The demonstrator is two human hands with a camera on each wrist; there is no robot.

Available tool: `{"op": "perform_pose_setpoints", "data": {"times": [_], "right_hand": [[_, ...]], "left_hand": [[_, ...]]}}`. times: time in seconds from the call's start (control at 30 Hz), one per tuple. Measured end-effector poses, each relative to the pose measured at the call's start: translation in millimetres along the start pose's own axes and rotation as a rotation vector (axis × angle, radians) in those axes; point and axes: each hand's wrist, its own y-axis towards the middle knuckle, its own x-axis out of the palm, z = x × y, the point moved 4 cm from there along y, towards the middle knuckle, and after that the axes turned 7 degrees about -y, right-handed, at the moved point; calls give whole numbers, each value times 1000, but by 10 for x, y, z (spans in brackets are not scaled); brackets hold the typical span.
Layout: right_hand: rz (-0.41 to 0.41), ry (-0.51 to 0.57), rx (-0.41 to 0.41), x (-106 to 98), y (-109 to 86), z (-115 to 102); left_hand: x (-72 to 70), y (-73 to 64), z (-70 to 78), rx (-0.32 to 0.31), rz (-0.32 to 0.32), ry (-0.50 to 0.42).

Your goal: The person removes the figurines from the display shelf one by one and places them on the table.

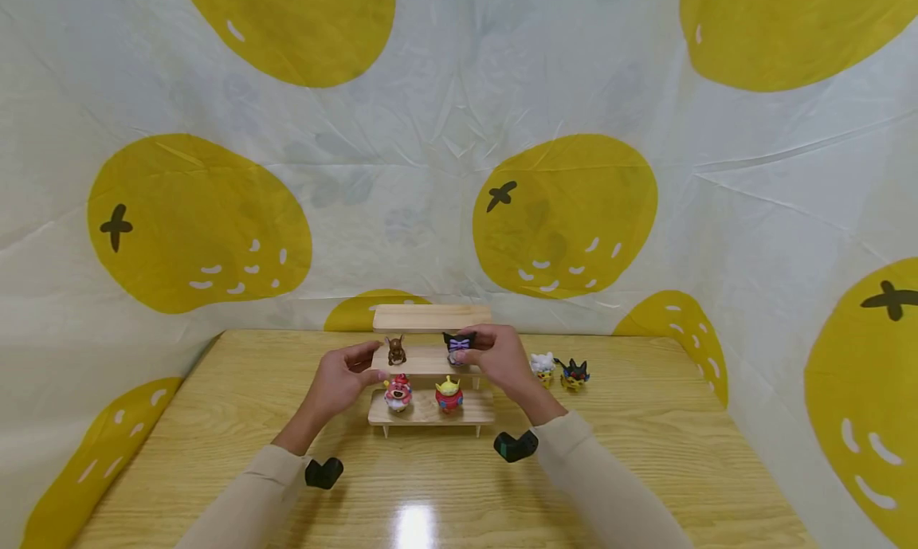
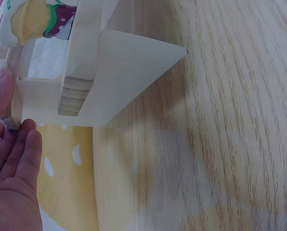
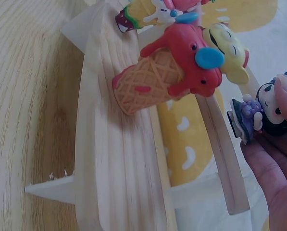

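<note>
A three-tier wooden display stand (image 1: pixel 430 418) stands on the table. My left hand (image 1: pixel 346 380) holds the left end of its middle tier; in the left wrist view the thumb and fingers lie on opposite sides of that board (image 2: pixel 16 103). Between thumb and fingers, my right hand (image 1: pixel 502 364) pinches a black-hooded figurine (image 3: pixel 258 108) with a purple bow, at the right end of the middle tier. A brown figurine (image 1: pixel 395 350) sits at that tier's left. On the bottom tier are a pink bear figurine (image 1: pixel 398 394) and a red figurine with a yellow three-eyed head (image 1: pixel 449 396).
Right of the stand, a white-topped figurine (image 1: pixel 543 367) and a black-eared yellow figurine (image 1: pixel 574 375) stand on the wooden table (image 1: pixel 631 461). The top tier (image 1: pixel 430 318) rises close to the fruit-printed curtain (image 1: pixel 402 246) behind. Black wrist devices (image 1: pixel 515 446) hang below both forearms.
</note>
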Motion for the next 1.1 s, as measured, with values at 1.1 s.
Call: {"op": "perform_pose_setpoints", "data": {"times": [1.1], "right_hand": [[5, -22, 14, -395, -107, 97]], "left_hand": [[-4, -11, 12, 2, -1, 14]]}}
